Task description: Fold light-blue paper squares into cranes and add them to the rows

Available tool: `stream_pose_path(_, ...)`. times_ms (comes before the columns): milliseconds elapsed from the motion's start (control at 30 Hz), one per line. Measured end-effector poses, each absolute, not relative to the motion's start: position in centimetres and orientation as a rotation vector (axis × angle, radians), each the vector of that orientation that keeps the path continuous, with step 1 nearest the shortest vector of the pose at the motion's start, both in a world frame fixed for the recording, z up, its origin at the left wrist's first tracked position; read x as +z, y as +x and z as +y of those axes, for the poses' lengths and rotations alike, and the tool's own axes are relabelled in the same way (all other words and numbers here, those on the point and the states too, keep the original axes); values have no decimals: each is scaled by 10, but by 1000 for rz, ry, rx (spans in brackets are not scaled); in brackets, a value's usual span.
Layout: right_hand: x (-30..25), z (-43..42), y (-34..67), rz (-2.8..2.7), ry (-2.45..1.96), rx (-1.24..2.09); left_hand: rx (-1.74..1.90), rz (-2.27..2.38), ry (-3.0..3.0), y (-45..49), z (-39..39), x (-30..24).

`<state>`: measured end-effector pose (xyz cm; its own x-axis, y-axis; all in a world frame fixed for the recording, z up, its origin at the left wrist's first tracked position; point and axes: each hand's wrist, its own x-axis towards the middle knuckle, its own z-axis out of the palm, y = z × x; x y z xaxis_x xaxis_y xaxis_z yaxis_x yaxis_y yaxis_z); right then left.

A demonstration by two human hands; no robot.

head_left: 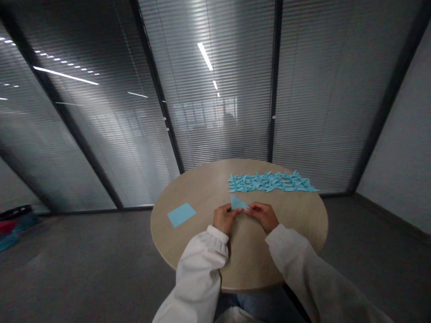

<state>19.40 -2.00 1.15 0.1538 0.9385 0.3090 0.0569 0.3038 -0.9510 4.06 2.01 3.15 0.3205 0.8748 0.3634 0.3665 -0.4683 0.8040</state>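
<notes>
Between my two hands is a sheet of light blue paper (237, 202), folded into a triangle with one point upward. My left hand (225, 218) grips its lower left side, fingers closed. At the right corner, my right hand (263, 215) pinches the paper between thumb and fingertips. Just beyond them lie several folded blue paper cranes (269, 181), packed closely in rows. A flat blue stack or sheet of paper (182, 214) rests to the left of my left hand; I cannot tell how many sheets it holds.
Everything lies on a round wooden table (198, 184). Behind it stands a glass partition with blinds (222, 134) and dark frames. At the far left on the floor is a dark container (16, 213) with red and blue things by it. A plain wall (400, 148) rises at right.
</notes>
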Motion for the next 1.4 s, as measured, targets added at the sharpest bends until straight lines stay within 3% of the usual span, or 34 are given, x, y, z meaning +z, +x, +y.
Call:
stream_pose_path(333, 9, -19, 197, -1293, -988, 831, 990, 821, 1646, 42, 23, 29)
stream_pose_path(1400, -3, -11, 202, -1208, -994, 854, 1062, 660, 1349, 43, 23, 31)
